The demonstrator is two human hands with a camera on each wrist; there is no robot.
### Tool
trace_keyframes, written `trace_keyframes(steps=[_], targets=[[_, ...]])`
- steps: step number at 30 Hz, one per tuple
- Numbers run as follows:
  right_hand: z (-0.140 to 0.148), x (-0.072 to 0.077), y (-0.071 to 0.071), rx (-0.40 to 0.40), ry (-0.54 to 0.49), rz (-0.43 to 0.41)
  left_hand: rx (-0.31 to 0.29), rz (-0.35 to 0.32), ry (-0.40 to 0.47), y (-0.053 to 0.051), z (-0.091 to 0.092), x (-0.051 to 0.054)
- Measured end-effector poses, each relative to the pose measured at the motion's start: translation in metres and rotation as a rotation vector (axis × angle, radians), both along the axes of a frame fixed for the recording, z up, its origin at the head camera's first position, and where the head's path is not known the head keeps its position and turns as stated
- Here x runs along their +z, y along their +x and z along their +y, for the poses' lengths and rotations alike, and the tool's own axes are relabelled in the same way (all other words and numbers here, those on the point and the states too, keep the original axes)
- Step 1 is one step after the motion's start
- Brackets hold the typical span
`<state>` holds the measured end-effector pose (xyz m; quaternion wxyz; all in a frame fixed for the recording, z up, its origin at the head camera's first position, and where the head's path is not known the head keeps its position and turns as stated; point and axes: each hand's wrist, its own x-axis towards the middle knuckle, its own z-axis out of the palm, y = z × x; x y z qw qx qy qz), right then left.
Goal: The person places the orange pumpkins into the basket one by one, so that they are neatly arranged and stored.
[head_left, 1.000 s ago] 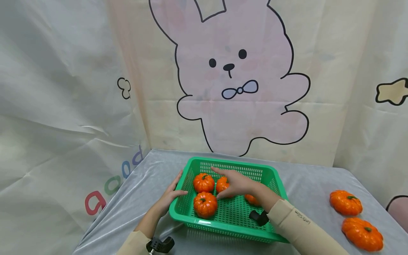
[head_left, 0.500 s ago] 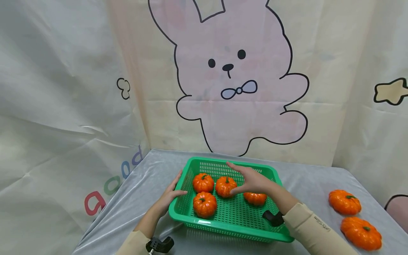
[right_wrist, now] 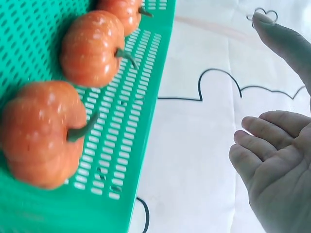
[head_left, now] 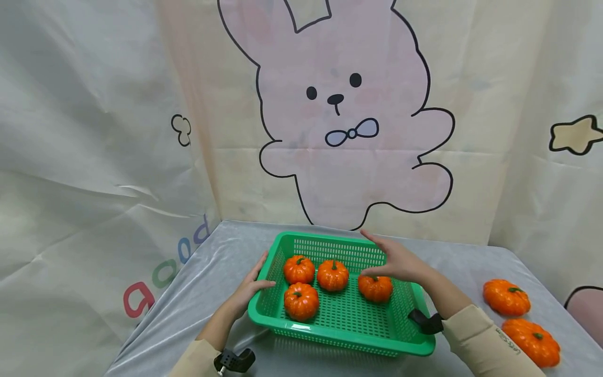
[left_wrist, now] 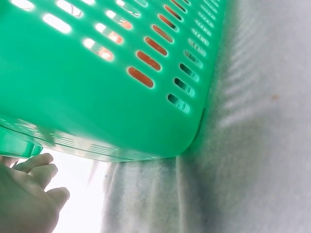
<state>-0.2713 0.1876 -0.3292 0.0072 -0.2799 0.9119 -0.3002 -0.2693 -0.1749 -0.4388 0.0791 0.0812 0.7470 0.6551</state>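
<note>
In the head view, a green plastic basket [head_left: 344,343] with slotted walls holds several orange pumpkins, including a front-left pumpkin [head_left: 301,302] and a right-hand pumpkin [head_left: 375,289]. My left hand [head_left: 245,293] holds the basket's left rim, thumb over the inside and fingers along the outside. The left wrist view shows the basket's outer wall [left_wrist: 121,111] and those fingers at lower left. Above the basket's far right corner, my right hand [head_left: 402,262] has its thumb and fingers spread and holds nothing. The right wrist view shows its bare palm, apart from the pumpkins.
Two more pumpkins, a rear one [head_left: 506,297] and a front one [head_left: 532,343], lie on the grey cloth [head_left: 452,256] right of the basket. A curtain [head_left: 476,131] with a rabbit drawing hangs behind the table. Both wrists wear black camera mounts.
My right hand has moved rightward from above the middle pumpkin to the basket's far right side, leaving the right-hand pumpkin more visible. The left hand and the pumpkins stay put.
</note>
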Motion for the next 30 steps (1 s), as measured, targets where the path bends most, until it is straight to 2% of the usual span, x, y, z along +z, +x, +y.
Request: trace_keyframes(steps=[7, 15, 23, 30], targets=[[0.020, 0.000, 0.005, -0.074, 0.007, 0.035, -0.007, -0.015, 0.026, 0.000, 0.000, -0.001], [0.042, 0.001, 0.016, -0.205, 0.011, 0.049, -0.005, -0.017, 0.023, -0.001, 0.000, 0.000], [0.088, 0.001, 0.034, -0.321, -0.016, 0.065, -0.013, -0.018, 0.040, -0.001, 0.002, -0.001], [0.125, -0.001, 0.047, -0.433, -0.023, -0.007, -0.002, -0.022, 0.034, 0.000, 0.001, -0.001]])
